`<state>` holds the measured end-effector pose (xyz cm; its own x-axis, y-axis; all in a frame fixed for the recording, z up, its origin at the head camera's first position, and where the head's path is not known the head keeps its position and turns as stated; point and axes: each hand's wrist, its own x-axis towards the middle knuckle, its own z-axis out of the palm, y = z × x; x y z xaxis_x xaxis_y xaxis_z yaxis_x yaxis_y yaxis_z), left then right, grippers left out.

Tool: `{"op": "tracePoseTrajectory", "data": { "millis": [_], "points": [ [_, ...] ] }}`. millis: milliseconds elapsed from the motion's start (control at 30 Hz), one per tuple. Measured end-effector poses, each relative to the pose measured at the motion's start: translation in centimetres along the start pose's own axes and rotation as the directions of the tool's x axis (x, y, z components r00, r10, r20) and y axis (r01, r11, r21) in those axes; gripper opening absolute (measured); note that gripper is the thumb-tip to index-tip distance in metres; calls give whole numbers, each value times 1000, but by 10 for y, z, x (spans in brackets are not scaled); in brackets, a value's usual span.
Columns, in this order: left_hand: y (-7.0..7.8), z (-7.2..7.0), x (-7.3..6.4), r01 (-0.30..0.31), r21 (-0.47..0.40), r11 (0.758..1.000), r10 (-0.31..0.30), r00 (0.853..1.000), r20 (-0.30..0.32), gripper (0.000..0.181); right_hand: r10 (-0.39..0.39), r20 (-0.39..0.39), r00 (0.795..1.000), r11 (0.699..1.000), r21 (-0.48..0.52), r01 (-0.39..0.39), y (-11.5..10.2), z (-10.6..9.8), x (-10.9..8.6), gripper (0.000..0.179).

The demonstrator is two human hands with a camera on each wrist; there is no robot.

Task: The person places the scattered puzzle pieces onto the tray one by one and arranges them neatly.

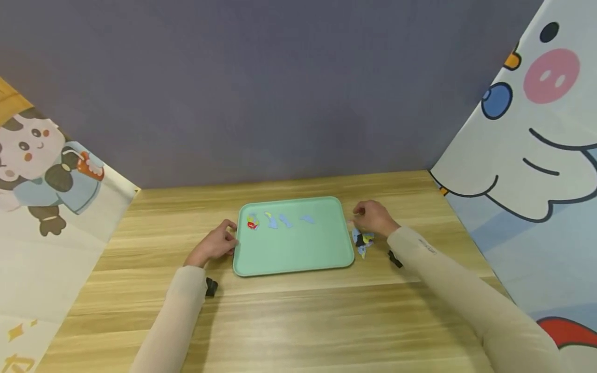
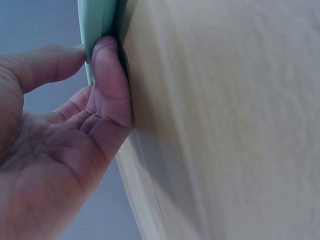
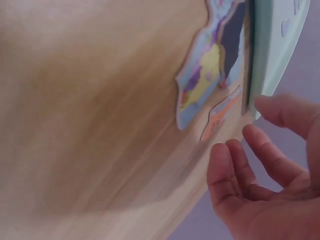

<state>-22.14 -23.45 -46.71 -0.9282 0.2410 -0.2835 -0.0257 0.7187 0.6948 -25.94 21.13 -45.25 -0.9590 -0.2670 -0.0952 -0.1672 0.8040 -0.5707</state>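
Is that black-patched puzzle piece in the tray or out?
Out: head view shows the black-patched puzzle piece beyond the right rim of the green tray.

Soft, faint shadows cross the table [image 1: 303, 321]; wrist views look hazy.

Tray [image 1: 294, 251] sits on tbl [image 1: 298, 321] w/ tray pcs [image 1: 272, 221] in far half, loose pcs [image 1: 360, 240] just R, L hand [image 1: 216, 242] at L rim, R hand [image 1: 374, 217] nr loose pcs.
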Motion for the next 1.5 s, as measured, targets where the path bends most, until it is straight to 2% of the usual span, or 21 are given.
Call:
{"op": "tracePoseTrajectory", "data": {
  "millis": [167, 367, 567, 1067, 1267, 1500],
  "points": [
    [0, -2, 1, -13, 1, 1000, 13, 1000, -2, 41, 5, 48, 999, 1000, -14, -5, 5, -1, -6, 35],
    [1, -3, 0, -4, -7, 1000, 4, 1000, 3, 41, -8, 52, 999, 998, -55, 11, 8, 0, -10, 39],
    [0, -1, 0, -4, 5, 1000, 4, 1000, 1, 40, -11, 63, 998, 998, -54, 14, 11, 4, -13, 38],
    [-2, 1, 0, 5, -6, 1000, -5, 1000, -5, 40, -30, -4, 1000, 999, -26, 30, 18, 9, -13, 24],
    [-1, -1, 1, 11, -10, 1000, -11, 1000, -2, 40, -4, -8, 1000, 1000, -8, 4, 18, 8, -11, 21],
    [-1, -1, 1, 22, -22, 1000, -22, 1000, -1, 41, 35, -53, 998, 999, 0, -35, 18, 8, -8, 18]
  ]
}}
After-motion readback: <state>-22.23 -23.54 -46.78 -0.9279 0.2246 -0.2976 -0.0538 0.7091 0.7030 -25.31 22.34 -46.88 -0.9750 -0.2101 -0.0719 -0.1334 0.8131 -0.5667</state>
